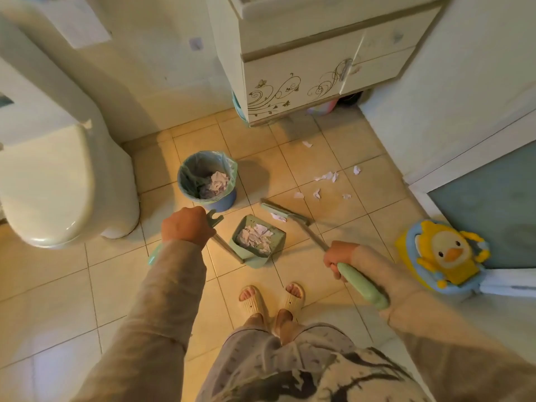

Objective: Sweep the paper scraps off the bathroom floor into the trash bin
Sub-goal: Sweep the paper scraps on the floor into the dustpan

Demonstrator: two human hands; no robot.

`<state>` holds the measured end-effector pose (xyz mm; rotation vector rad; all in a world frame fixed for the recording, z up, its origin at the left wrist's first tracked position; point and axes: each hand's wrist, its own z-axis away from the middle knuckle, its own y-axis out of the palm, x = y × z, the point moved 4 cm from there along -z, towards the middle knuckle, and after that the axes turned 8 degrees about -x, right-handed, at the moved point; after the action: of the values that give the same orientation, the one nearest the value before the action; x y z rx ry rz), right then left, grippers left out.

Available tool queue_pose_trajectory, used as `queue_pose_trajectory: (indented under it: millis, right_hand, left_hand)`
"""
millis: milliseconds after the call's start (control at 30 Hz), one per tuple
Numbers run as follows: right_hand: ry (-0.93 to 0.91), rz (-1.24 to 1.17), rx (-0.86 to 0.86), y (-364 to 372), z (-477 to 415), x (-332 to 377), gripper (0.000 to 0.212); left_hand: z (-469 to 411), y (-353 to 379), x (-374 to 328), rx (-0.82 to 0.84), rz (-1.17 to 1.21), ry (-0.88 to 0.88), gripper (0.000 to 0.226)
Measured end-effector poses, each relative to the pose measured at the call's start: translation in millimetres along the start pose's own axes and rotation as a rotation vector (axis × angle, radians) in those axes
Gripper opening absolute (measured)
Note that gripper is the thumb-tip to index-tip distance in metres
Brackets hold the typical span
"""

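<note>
My left hand [185, 227] grips the green handle of an upright dustpan [258, 242] that stands on the tiles and holds crumpled white paper. My right hand [339, 258] is closed on the green broom handle [362, 285]; the broom head [282, 211] rests on the floor just beyond the dustpan, with one scrap against it. Several white paper scraps [326, 177] lie scattered on the tiles to the right of the broom head. A blue trash bin [207, 179] with a plastic liner stands left of the broom head and has crumpled paper inside.
A white toilet [55, 181] fills the left side. A decorated vanity cabinet [304, 79] stands at the back, with one scrap just in front of it. A yellow duck potty seat [443, 256] sits at the right by a door. My slippered feet [272, 300] are below the dustpan.
</note>
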<state>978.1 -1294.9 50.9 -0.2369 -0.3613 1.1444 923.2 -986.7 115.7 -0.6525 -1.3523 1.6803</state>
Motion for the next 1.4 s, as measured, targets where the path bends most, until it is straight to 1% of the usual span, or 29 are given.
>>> queue_pose_trajectory:
  millis: [33, 133, 200, 267, 400, 533, 733, 867, 967, 1133, 1400]
  right_hand:
    - [0.011, -0.024, 0.024, 5, 6, -5, 0.028]
    - [0.031, -0.162, 0.136, 12, 24, -21, 0.007]
    - [0.042, -0.262, 0.166, 10, 31, -31, 0.013]
    - [0.05, -0.313, 0.166, 8, 39, -39, 0.017]
    - [0.064, -0.43, 0.123, 8, 56, -60, 0.015]
    - [0.064, -0.559, 0.043, 12, 61, -74, 0.02]
    - [0.061, -0.587, -0.061, 16, 59, -74, 0.019]
    - [0.073, -0.624, -0.119, 3, 56, -78, 0.018]
    - [0.072, -0.603, -0.161, -15, 50, -77, 0.019]
    - [0.046, -0.456, -0.208, -58, 27, -65, 0.022]
    - [0.011, -0.222, -0.18, -126, -30, -56, 0.024]
  left_hand:
    - [-3, -1, 0, -0.002, 0.0, 0.007, 0.031]
    - [-7, -2, -1, -0.004, -0.006, 0.033, 0.029]
    - [-9, -3, 0, -0.005, -0.015, 0.048, 0.029]
    - [-9, -4, 2, -0.004, -0.015, 0.059, 0.03]
    - [-5, -3, 3, -0.014, 0.003, 0.08, 0.031]
    - [-4, -3, -3, -0.027, 0.008, 0.145, 0.03]
    - [-14, -8, -13, -0.07, 0.016, 0.224, 0.033]
    - [-22, -11, -30, -0.095, 0.022, 0.276, 0.042]
    - [-26, -16, -48, -0.103, 0.033, 0.283, 0.041]
    - [-34, -23, -82, -0.092, 0.044, 0.27, 0.044]
    - [-37, -31, -148, -0.079, -0.006, 0.202, 0.046]
